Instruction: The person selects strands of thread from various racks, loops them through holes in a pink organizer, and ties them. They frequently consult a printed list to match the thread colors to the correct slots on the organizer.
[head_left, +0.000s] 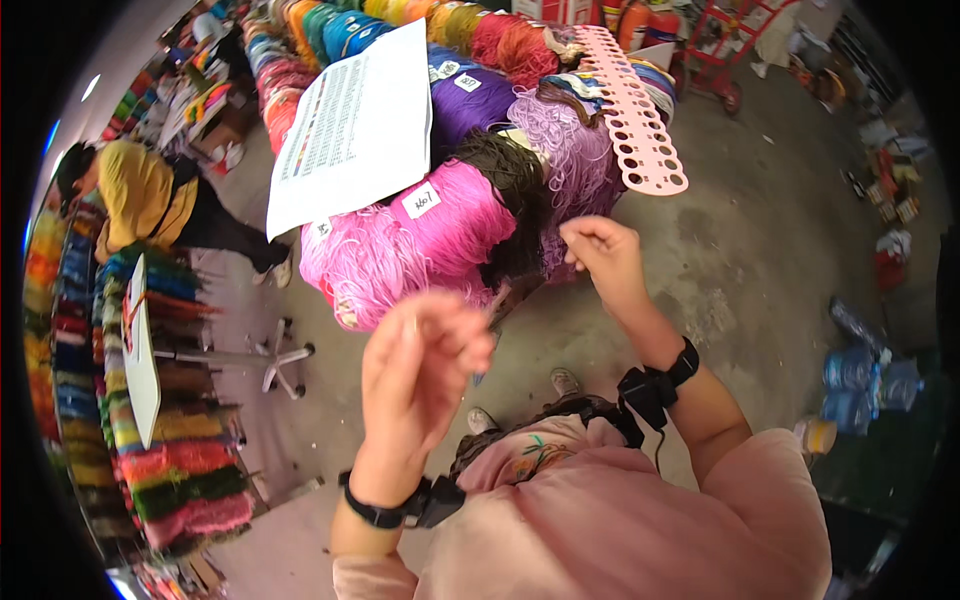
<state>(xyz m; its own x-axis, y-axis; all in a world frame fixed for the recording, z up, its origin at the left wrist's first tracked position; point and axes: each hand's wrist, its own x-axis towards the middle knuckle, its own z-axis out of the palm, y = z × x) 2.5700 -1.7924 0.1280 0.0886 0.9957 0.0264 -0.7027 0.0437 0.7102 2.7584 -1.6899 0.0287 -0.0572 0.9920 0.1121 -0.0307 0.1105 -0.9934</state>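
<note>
At the far left, a rack of yarn bundles [170, 440] in orange, blue, green, red and pink is seen, with a white board [140, 350] leaning against its front. Behind it a person in a yellow top [135, 195] is bent over cardboard boxes [215, 120] filled with small colourful goods. Nearer the middle, a long heap of yarn hanks is laid out: pale pink yarn [365, 265] at the near end, bright pink yarn [455, 215] beside it, dark brown yarn [515, 185] next, then purple yarn [470, 100] and lilac yarn [570, 150] farther back. A large white printed sheet [355, 125] with a column of colour swatches is laid across the heap, and small white tags [421, 202] are stuck on several hanks. The left hand [415, 375] is raised in front of the pale pink yarn, blurred, fingers loosely curled; whether anything is pinched cannot be told. The right hand [600, 255] is held just beside the lilac yarn, thumb and fingertips pressed together, apparently on a fine thread too thin to make out. A pink strip with round holes [640, 120] is rested on the heap's right side. Blue packages [860, 385] are piled on the floor at the far right.
</note>
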